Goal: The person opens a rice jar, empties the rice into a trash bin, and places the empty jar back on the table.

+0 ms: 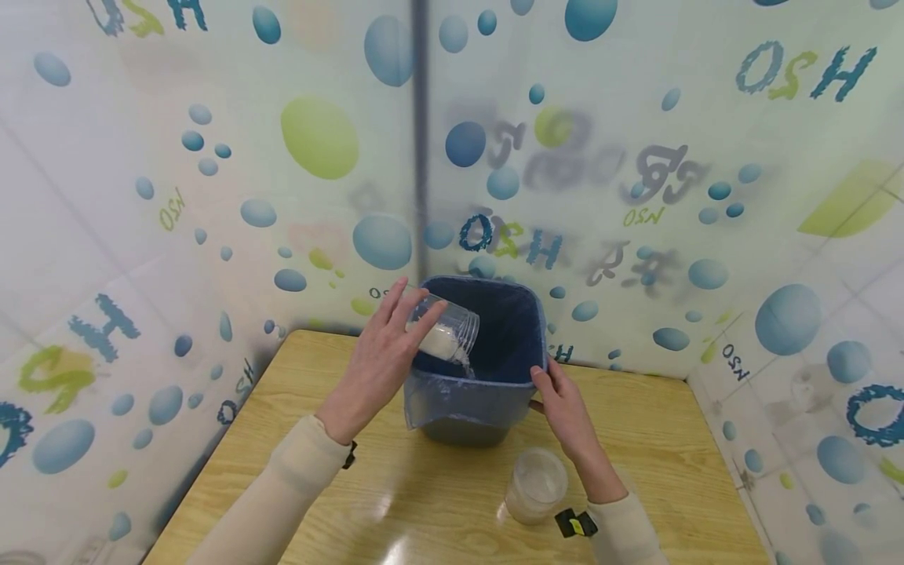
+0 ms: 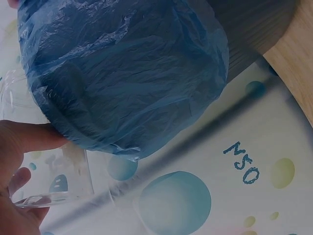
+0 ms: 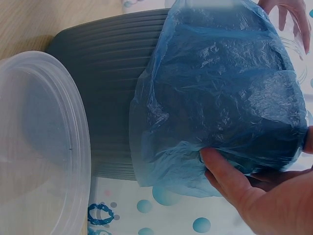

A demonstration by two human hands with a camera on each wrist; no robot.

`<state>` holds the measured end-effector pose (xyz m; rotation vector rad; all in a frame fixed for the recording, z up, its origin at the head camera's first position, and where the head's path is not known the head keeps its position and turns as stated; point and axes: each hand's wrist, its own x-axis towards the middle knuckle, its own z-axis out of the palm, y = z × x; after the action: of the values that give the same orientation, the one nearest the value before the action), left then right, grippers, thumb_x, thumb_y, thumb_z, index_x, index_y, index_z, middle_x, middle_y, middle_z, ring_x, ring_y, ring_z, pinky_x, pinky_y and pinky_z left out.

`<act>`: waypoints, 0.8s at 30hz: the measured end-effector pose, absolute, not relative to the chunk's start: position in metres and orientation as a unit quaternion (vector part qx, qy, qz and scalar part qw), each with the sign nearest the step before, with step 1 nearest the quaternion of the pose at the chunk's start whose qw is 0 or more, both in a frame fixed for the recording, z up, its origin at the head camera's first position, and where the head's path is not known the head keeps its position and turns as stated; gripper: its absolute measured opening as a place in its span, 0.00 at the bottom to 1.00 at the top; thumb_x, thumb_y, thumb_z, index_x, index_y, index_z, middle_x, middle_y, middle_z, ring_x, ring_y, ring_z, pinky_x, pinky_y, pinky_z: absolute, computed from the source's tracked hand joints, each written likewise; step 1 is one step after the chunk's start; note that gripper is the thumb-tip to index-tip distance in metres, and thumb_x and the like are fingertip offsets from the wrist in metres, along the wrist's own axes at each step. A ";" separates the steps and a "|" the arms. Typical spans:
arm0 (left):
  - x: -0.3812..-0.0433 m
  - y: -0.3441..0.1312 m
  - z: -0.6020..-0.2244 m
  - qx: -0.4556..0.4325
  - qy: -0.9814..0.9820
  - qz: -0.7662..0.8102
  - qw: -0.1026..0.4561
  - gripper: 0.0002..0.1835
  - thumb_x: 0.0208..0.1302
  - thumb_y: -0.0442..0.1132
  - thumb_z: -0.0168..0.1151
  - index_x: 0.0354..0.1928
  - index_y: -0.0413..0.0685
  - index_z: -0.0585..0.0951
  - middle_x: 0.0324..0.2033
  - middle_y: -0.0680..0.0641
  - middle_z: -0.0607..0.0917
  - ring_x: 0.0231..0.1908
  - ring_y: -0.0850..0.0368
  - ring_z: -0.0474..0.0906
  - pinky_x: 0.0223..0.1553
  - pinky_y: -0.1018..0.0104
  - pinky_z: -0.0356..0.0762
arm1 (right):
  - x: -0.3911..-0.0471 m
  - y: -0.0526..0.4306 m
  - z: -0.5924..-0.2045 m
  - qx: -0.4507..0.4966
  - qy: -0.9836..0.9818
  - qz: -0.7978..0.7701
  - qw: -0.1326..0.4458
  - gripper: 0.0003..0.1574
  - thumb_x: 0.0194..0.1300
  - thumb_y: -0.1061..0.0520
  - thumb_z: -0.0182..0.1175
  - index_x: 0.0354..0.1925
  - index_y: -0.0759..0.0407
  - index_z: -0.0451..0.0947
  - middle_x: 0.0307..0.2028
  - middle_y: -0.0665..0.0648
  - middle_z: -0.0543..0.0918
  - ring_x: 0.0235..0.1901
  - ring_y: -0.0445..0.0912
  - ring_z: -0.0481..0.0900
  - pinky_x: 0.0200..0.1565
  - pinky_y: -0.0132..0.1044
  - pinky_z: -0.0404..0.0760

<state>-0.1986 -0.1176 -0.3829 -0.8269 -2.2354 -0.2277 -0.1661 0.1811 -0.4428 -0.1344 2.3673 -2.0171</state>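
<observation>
In the head view, my left hand [image 1: 377,357] grips a clear jar [image 1: 457,318], tipped over the bin's opening with its mouth to the right. White material [image 1: 439,342] lies along the jar's lower side, and some spills from its lip. The dark trash bin [image 1: 466,434] stands upright, lined with a blue plastic bag [image 1: 455,400] folded over its rim. My right hand [image 1: 565,408] holds the bin's right rim, thumb outside over the bag, as the right wrist view also shows. The bin's bottom is hidden.
A translucent plastic container [image 1: 537,486] sits on the wooden table [image 1: 636,447], in front of the bin and close to my right wrist. Printed curtains [image 1: 318,196] with bubbles and letters enclose the table at the back and sides.
</observation>
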 end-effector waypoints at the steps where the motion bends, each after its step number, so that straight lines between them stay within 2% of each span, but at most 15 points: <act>1: -0.198 -0.118 -0.383 -0.320 -0.870 -0.087 0.364 0.38 0.60 0.17 0.64 0.71 0.49 0.74 0.67 0.36 0.70 0.77 0.35 0.53 0.68 0.44 0.69 | -0.166 0.181 -0.443 -0.044 0.761 -0.648 0.015 0.35 0.85 0.49 0.44 0.80 0.63 0.55 0.75 0.68 0.64 0.71 0.65 0.68 0.58 0.59 0.79; 9: -0.200 -0.117 -0.383 -0.320 -0.869 -0.090 0.366 0.37 0.61 0.16 0.60 0.71 0.48 0.75 0.66 0.35 0.70 0.77 0.34 0.53 0.67 0.44 0.70 | -0.165 0.182 -0.442 -0.046 0.760 -0.648 0.018 0.35 0.85 0.48 0.44 0.80 0.62 0.55 0.75 0.68 0.63 0.71 0.65 0.68 0.59 0.59 0.78; 24: -0.200 -0.117 -0.383 -0.322 -0.870 -0.087 0.362 0.38 0.60 0.15 0.61 0.71 0.48 0.75 0.67 0.35 0.71 0.77 0.35 0.52 0.70 0.44 0.67 | -0.166 0.182 -0.443 -0.046 0.761 -0.647 0.013 0.34 0.85 0.49 0.44 0.80 0.62 0.55 0.75 0.67 0.64 0.71 0.64 0.68 0.58 0.59 0.79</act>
<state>-0.1995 -0.1171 -0.3825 -0.8297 -2.2414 -0.2237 -0.1660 0.1816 -0.4429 -0.1433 2.3713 -2.0150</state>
